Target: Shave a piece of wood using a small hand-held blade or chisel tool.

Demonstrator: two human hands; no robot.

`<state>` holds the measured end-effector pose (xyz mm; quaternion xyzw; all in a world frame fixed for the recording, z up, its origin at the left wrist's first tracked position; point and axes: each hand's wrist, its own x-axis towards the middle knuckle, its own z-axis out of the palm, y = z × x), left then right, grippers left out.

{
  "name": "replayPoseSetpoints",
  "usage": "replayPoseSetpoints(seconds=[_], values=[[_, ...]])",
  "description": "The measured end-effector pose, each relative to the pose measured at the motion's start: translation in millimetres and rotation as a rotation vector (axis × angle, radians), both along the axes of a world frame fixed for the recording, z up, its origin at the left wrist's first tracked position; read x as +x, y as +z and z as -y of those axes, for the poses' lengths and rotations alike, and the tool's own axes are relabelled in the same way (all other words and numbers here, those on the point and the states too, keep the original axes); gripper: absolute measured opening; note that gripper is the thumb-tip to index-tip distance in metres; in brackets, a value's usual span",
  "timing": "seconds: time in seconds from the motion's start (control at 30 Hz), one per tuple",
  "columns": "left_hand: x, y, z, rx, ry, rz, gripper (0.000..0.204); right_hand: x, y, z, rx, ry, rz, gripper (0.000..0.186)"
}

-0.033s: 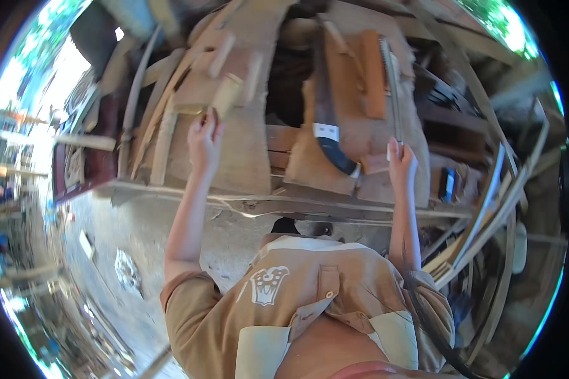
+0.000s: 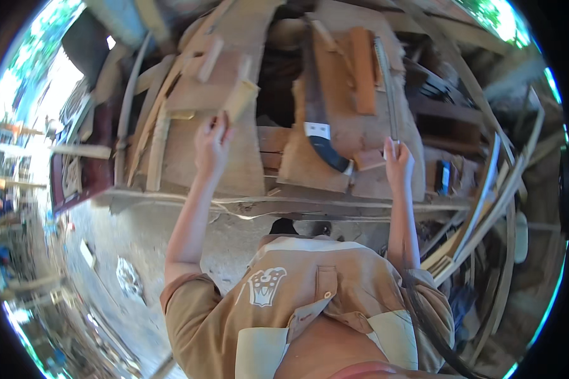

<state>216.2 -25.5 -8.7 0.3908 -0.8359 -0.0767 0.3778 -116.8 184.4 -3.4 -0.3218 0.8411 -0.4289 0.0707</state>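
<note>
My left hand [image 2: 214, 136] is closed on a pale wooden block [image 2: 240, 101], held over a flat board [image 2: 205, 164] on the left. My right hand [image 2: 399, 158] grips the lower end of a long, thin metal strip [image 2: 389, 101] that has a marked or toothed edge along its upper part. Beside the strip lie an orange-brown wood block [image 2: 363, 69] and a small wood piece [image 2: 368, 161]. A dark curved piece with a white label [image 2: 325, 151] rests on the right-hand board [image 2: 338, 177], left of my right hand.
A bench [image 2: 246, 205] of rough boards spans the view, with a dark gap between the two boards. Loose planks [image 2: 487, 208] lean at the right. A small blue-black object [image 2: 443, 178] lies near the bench's right. A crumpled silvery item [image 2: 129, 278] lies on the concrete floor [image 2: 107, 246].
My left hand has moved a little to the right with the pale block, relative to the boards. The whole bench scene has shifted slightly left in the view. My right hand still grips the strip.
</note>
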Motion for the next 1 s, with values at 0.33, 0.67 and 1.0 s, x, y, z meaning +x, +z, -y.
replayPoseSetpoints(seconds=[0.33, 0.67, 1.0], values=[[-229.7, -5.8, -142.6, 0.018, -0.589, 0.242, 0.051, -38.5, -25.7, -127.3, -0.205, -0.200, 0.340, 0.039], [-299.0, -34.2, -162.0, -0.114, -0.555, 0.488, 0.056, -47.0, -22.5, -163.0, -0.026, -0.203, 0.264, 0.038], [-301.8, -11.7, -167.1, 0.040, -0.459, 0.584, 0.061, -77.3, -20.1, -136.3, 0.155, 0.064, 0.025, 0.035]])
